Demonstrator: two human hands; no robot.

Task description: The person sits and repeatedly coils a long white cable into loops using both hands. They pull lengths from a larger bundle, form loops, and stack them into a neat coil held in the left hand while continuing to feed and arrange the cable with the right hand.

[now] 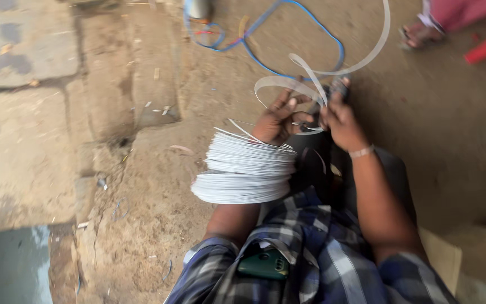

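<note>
Left hand (277,121) w/ a thick coil of white wire (243,171) looped around the wrist/forearm; fingers curled, grip closed on a loose flat white strip (288,83) that arcs up over both hands. Right hand (341,121), thin bracelet on wrist, grip tight on a small dark tool (337,89) — too blurred to tell its kind. Hands just beside each other, above the lap. Blue cable (310,25) lies on the dirt ground (158,186) beyond. Green phone (264,263) in checked shirt pocket.
</note>
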